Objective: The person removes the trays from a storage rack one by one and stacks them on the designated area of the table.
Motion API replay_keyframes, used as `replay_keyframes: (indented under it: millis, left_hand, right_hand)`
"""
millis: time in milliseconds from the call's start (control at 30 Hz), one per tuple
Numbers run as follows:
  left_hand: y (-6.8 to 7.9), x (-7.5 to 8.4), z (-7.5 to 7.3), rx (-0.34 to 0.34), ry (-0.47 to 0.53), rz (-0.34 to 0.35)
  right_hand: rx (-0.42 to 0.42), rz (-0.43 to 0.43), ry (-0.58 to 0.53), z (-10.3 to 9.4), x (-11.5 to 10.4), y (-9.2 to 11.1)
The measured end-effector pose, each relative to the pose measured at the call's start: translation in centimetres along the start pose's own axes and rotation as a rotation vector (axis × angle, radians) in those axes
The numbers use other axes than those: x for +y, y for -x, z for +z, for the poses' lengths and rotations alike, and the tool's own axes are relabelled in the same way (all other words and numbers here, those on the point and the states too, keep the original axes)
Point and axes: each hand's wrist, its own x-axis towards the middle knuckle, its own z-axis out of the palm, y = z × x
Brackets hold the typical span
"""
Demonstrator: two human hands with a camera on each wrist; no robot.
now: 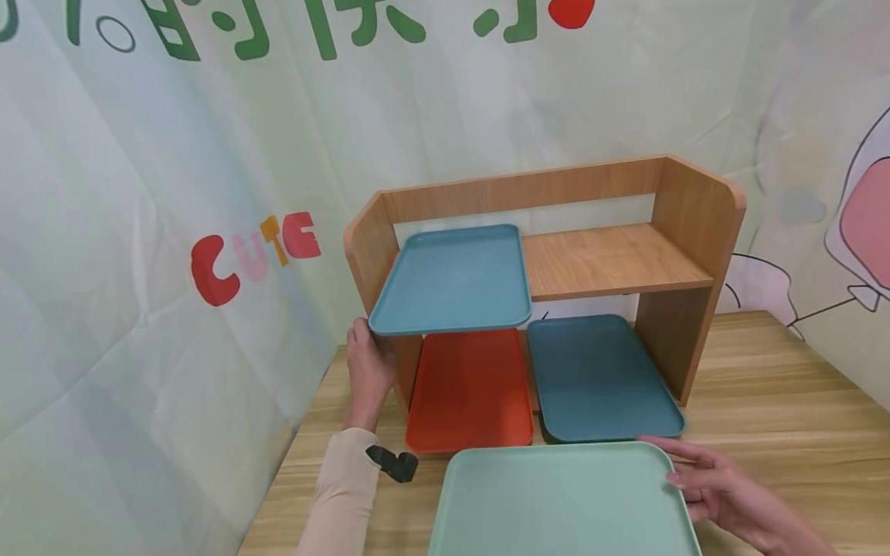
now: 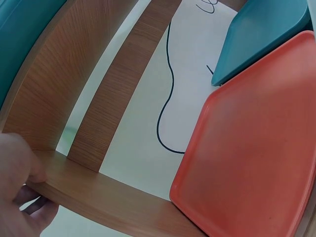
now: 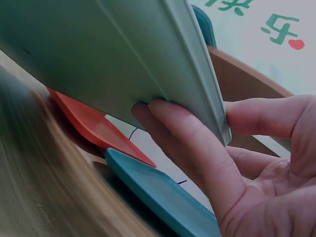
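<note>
My right hand (image 1: 726, 490) holds a mint-green tray (image 1: 563, 502) by its right side, above the table's front; in the right wrist view the fingers (image 3: 192, 131) lie under it and the thumb is at its rim. My left hand (image 1: 368, 367) grips the left side panel (image 2: 113, 202) of a small wooden shelf (image 1: 605, 259), as the left wrist view shows. Just above that hand, a blue tray (image 1: 455, 278) lies on the upper board, its front jutting out. Below, a red tray (image 1: 473, 386) and a darker blue tray (image 1: 598, 378) sit side by side, sticking out in front.
The shelf stands on a wood-grain table (image 1: 765, 401), close to a printed cloth backdrop (image 1: 452, 116). Another stretch of that cloth hangs along the left. Bare board (image 1: 612, 251) shows to the right of the upper tray.
</note>
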Motion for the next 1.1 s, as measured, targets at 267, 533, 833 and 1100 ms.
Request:
replay_keyframes:
  millis: [267,533,833,1100]
  left_hand:
    - [-0.1,0.1,0.0,0.002,0.008,0.003]
    - [-0.1,0.2,0.1,0.016,-0.007,0.026]
    - [-0.1,0.1,-0.1,0.02,0.006,0.025]
    - [0.0,-0.2,0.0,0.01,0.009,0.021]
  right_hand:
    - [0.036,0.026,-0.004,-0.1,0.7,-0.8]
    - [0.057,0.017,0.02,-0.4,1.6,-1.4]
    - [0.14,0.035,0.116,-1.1,2.2,-2.0]
    - [0.286,0.043,0.219,-2.0,2.8,-2.0]
